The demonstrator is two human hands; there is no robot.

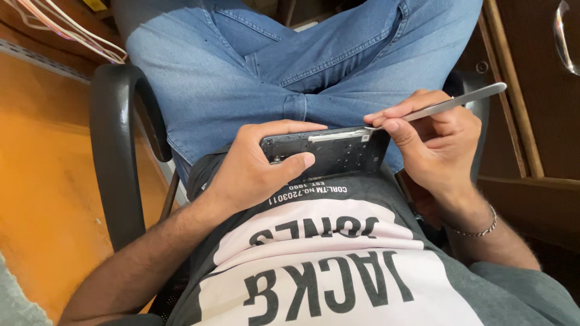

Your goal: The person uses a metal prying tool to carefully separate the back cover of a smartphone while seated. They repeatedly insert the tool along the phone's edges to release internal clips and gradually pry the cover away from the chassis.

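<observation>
I sit in a chair and look down at my lap. My left hand [257, 166] grips the left end of an opened dark phone body [338, 151], thumb across its inner face. My right hand [432, 136] pinches a pair of metal tweezers [453, 104]; their tip touches the upper right edge of the phone, by a pale strip along that edge. The phone rests against my grey and white shirt, above my blue jeans.
A black chair armrest [118, 151] curves at my left, over an orange floor [42, 181]. Thin wires [66, 30] run at the top left. Brown wooden furniture [531, 121] stands close at my right. A metal bracelet [480, 231] circles my right wrist.
</observation>
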